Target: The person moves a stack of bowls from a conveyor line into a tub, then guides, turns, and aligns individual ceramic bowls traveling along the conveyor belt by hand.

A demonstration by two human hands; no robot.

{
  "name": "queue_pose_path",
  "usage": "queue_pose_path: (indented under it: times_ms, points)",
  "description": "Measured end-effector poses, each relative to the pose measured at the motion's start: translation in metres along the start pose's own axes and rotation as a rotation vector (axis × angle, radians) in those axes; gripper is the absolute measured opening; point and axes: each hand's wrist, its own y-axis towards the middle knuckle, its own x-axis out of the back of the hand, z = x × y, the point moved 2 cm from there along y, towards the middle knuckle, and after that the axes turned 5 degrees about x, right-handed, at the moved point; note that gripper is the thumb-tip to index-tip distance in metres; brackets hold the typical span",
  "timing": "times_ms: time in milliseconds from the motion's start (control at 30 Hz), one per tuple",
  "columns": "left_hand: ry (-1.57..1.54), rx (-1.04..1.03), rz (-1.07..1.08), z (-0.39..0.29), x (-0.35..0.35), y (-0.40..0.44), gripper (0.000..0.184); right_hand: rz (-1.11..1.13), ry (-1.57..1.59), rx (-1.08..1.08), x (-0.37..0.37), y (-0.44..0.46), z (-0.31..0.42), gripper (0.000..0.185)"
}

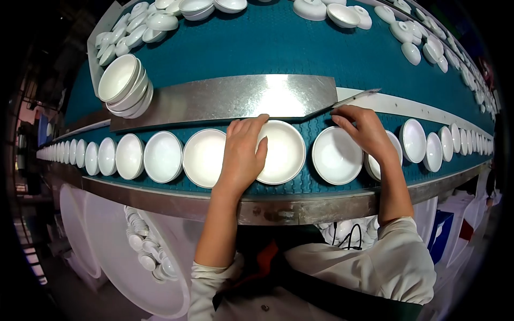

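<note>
Well left of your left hand, a short stack of white bowls leans at the near end of a flat metal plate. A row of single bowls on the teal conveyor belt leads in to that hand, the nearest being a round white bowl just left of its fingers and partly covered by them. Your left hand has its thumb apart from the fingers, which reach to the plate's lower edge; you clamp nothing visible. Directly right of that thumb lies the middle bowl, round, with no long axis, nearer your left hand than your right. Further right, another open bowl sits below and left of your right hand. There your thumb stands off the curled index finger, beside a thin strip slanting up and rightward; whether you grip it, I cannot tell.
</note>
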Motion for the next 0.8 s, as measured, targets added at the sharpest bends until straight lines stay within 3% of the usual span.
queue_pose_path:
  times_ms: [133,233,400,533,600,667,733,800]
  points:
    - [0.022,-0.182,-0.089,-0.022,-0.018,0.005,0.041,0.123,-0.022,0.017,0.004,-0.009,-0.005,0.023]
    - [0.028,-0.231,0.029,-0.044,-0.042,0.004,0.043,0.19,-0.058,0.031,0.002,-0.018,-0.013,0.027]
    - [0.068,-0.109,0.112,-0.06,-0.057,0.005,0.034,0.161,0.08,0.021,0.032,-0.024,-0.027,0.028]
    - [0.127,-0.063,-0.009,-0.058,-0.06,0.005,0.032,0.083,0.03,0.001,0.064,-0.037,-0.05,0.032]
    - [0.135,-0.004,-0.041,-0.062,-0.061,0.008,0.033,0.259,-0.102,-0.034,0.068,-0.044,-0.058,0.032]
    - [0.08,-0.019,-0.081,-0.072,-0.063,0.012,0.034,0.328,-0.128,-0.06,0.064,-0.046,-0.064,0.027]
    - [0.022,-0.032,-0.124,-0.085,-0.069,0.015,0.036,0.254,-0.091,0.001,0.066,-0.048,-0.069,0.023]
    - [0.008,-0.181,-0.104,-0.102,-0.081,0.015,0.04,0.211,-0.055,0.016,0.075,-0.051,-0.068,0.022]
